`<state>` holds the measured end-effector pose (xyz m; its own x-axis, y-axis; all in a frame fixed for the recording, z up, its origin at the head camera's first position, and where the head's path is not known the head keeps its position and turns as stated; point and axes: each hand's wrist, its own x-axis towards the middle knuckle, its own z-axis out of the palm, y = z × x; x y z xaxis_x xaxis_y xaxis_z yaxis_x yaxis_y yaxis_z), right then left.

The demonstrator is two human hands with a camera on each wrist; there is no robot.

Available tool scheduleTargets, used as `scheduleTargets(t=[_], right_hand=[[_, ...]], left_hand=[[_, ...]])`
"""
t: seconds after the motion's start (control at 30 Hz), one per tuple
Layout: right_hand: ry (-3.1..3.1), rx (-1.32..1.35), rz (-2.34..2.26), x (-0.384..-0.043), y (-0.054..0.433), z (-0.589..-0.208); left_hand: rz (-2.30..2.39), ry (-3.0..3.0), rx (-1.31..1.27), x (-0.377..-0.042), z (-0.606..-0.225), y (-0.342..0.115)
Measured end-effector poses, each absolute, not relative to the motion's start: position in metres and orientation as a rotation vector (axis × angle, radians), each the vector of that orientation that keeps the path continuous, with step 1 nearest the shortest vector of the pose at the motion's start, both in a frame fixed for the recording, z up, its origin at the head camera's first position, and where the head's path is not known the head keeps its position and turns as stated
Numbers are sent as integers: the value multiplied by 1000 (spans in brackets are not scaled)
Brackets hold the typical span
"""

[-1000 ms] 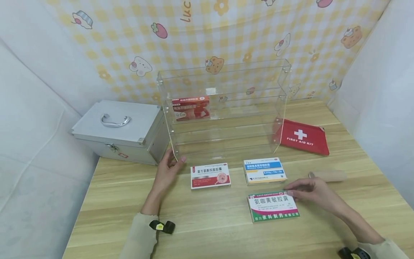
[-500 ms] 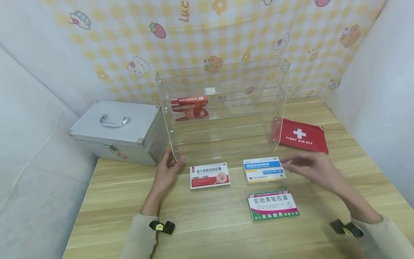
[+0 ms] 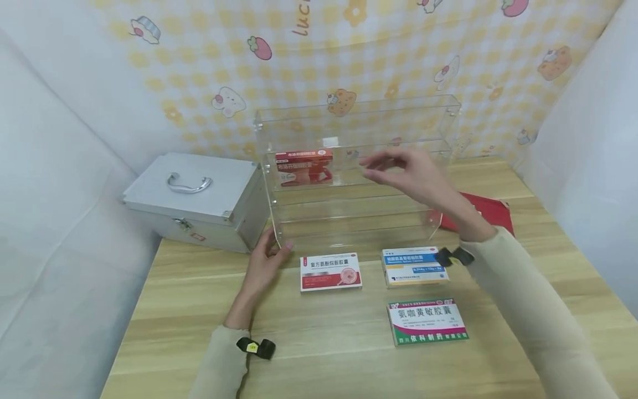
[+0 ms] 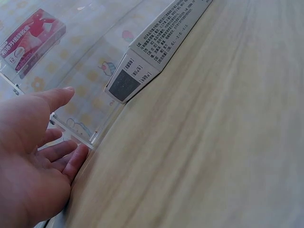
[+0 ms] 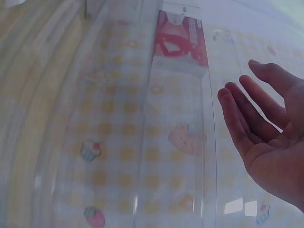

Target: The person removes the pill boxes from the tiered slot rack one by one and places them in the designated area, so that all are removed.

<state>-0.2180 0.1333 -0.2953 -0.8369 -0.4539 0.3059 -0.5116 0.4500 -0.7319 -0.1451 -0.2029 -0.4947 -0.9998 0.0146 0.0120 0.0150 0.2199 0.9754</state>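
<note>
A clear acrylic display rack (image 3: 359, 217) stands at the back of the table. At its lower left front corner my left hand (image 3: 264, 263) holds the side panel, thumb on the inner side and fingers on the outer. My right hand (image 3: 416, 174) is raised in front of the rack's upper tiers, fingers loosely bent and nothing between them. A red medicine box (image 3: 304, 169) stands at the left end of an upper tier. On the table lie a white-and-red medicine box (image 3: 330, 272), a blue-and-white one (image 3: 415, 267) and a green-and-white one (image 3: 427, 322).
Left of the rack stands a silver metal case (image 3: 194, 202) with a handle. A red first aid pouch (image 3: 493, 213) lies at the right, partly hidden by the right forearm. Behind hangs a yellow checkered cloth (image 3: 299, 66).
My right hand has gone from the green-and-white box, past the blue-and-white one, up and left to the rack's front. My left hand stays at the corner. The view has shifted slightly.
</note>
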Motion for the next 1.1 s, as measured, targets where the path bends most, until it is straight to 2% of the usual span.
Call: scheduleTargets(t=[0.17,0.37,0.7,0.97,1.1], right_hand=[[-2593,943,1380,-244,98,-287],[-2681,920,1238,-261,73,-285],[-2700,1015,1058,-265,59,-283],[-2788,977,1016,-264,58,-277],[-2800,995,927,-262,58,-276]], left_hand=[[-1960,-2471,-12,-144,-489,-202],[-1979,-2469,-38,-136,-463,-196],[-1943,-2487,-56,-132,-457,-196],[-1929,-2507,-36,-133,-459,-196],[-1946,-2482,-33,-140,-475,-199]])
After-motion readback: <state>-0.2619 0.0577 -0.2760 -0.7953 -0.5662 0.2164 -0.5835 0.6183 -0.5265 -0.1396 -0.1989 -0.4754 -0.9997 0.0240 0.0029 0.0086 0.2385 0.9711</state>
